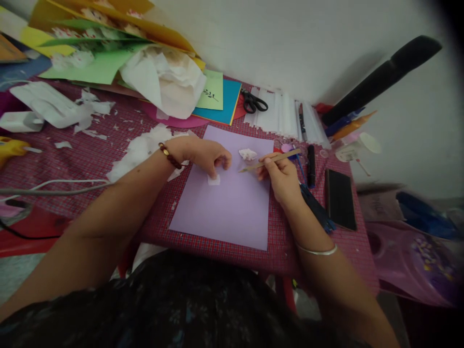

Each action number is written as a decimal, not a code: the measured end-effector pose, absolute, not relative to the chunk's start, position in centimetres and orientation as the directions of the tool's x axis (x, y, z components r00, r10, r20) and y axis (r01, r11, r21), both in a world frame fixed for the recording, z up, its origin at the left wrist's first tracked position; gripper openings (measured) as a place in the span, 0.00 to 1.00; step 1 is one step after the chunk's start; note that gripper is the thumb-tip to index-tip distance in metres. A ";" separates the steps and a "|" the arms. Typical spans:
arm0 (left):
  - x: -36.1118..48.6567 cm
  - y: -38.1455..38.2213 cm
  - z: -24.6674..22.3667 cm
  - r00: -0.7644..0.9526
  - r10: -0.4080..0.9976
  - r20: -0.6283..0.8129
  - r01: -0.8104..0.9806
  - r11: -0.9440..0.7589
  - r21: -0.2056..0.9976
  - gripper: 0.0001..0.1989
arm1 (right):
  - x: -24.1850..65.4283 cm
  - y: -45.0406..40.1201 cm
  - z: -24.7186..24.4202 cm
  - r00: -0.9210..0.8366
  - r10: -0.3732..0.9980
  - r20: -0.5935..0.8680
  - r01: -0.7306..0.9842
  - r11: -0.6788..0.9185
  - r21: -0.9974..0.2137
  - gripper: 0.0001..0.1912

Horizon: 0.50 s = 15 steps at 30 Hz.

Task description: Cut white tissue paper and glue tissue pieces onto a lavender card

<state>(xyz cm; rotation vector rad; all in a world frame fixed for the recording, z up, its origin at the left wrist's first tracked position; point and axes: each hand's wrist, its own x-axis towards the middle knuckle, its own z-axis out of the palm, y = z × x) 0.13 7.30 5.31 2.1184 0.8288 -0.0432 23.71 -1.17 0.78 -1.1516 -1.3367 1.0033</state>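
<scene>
A sheet of purple paper [232, 208] lies on the table in front of me. On its left half, the fingertips of my left hand [207, 155] are closed at the edge of a small white paper piece [213, 180]. A crumpled, flower-like bit of white paper [248, 154] sits near the sheet's upper right. My right hand [281, 175] grips a flat, pointed wooden stick [290, 154] over the sheet's right edge. The stick's tip points left, just below the crumpled paper.
White paper scraps [136, 150] spread to the left. Black scissors [254, 102], clear plastic strips [279, 113] and coloured papers [232, 99] lie along the back. A black marker [311, 166] and a phone [340, 199] are at right. A yellow glue gun [12, 150] is far left.
</scene>
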 end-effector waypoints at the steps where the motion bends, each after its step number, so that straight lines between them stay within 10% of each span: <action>1: 0.3 7.0 5.4 0.786 0.545 -0.290 0.574 -0.472 0.669 0.17 | 23.7 -1.2 0.8 0.014 0.983 0.184 0.090 0.182 -0.979 0.10; 6: 0.5 6.5 5.5 0.834 0.428 -0.349 0.551 -0.598 0.583 0.05 | 24.2 -1.0 0.8 0.052 0.984 0.173 0.070 0.169 -0.983 0.12; 15: -0.8 8.3 4.7 0.816 0.563 -0.127 0.323 -0.263 0.909 0.10 | 25.1 -0.3 0.5 0.215 0.951 0.222 0.108 0.203 -0.973 0.12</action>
